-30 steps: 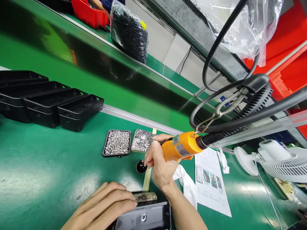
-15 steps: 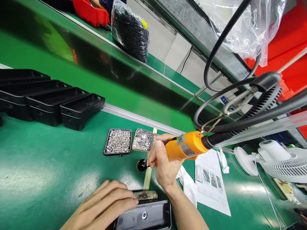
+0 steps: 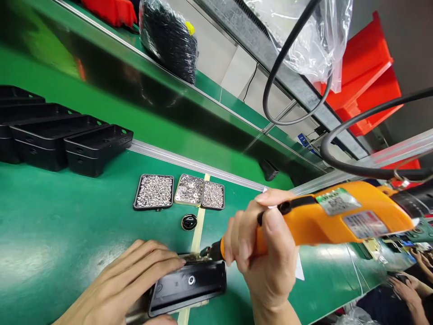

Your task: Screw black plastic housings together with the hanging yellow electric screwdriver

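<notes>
Right hand (image 3: 267, 257) clenched round orange screwdriver (image 3: 334, 216), tip at black casing (image 3: 187, 286); left hand (image 3: 131, 280), fingers flat, pins casing steady.

A glossy green workbench (image 3: 67, 234) reflects overhead light, edged by a metal rail (image 3: 189, 163) along a raised green shelf (image 3: 111, 76), with red bins (image 3: 365, 76) stacked against a grey wall (image 3: 412, 40) beyond.

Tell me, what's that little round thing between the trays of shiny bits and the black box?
A small round black dish sits on the green table, seen in the head view.
</notes>
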### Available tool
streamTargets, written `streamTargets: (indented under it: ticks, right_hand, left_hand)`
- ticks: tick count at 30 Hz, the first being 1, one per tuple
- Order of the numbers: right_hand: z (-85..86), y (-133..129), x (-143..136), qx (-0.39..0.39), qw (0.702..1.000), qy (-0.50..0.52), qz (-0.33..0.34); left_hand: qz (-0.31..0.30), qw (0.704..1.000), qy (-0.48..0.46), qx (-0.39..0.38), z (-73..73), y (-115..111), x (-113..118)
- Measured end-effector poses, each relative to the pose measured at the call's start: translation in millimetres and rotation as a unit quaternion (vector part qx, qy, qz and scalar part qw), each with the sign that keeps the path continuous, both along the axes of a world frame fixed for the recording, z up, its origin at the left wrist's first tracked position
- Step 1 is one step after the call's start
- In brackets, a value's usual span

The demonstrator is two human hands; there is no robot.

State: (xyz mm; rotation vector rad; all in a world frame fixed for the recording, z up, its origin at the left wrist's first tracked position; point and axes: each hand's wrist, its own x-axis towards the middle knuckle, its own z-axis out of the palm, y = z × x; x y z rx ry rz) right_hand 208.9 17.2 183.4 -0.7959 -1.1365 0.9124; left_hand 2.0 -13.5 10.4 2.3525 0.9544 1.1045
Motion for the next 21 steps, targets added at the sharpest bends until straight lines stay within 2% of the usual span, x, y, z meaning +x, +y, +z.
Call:
streamTargets:
  ticks: [4, 9, 12, 15, 21]
  right_hand:
    - [-6.1, -22.4, 0.3, -0.015, 0.999, -0.003, 0.036]
    - [-31.8, -34.5, 2.1, -0.011, 0.998, -0.037, 0.056]
    - [-44.2, -38.9, 5.2, -0.003, 0.998, -0.047, 0.045]
    - [-49.8, -41.2, 6.1, 0.010, 0.997, -0.051, 0.050]
    - [-53.8, -40.6, 0.8, 0.009, 0.996, -0.078, 0.051]
  left_hand:
    - [0.000, 1.000, -0.002, -0.014, -0.8, -7.1, 3.1]
    - [0.018, 0.997, -0.033, -0.067, -0.2, -13.5, 8.4]
    - [-0.005, 1.000, 0.007, -0.025, -3.5, -8.3, 3.2]
    - [-0.023, 0.998, 0.053, 0.020, -9.3, -3.2, -3.6]
    - [-0.033, 0.997, 0.072, 0.023, -9.0, -3.8, -6.2]
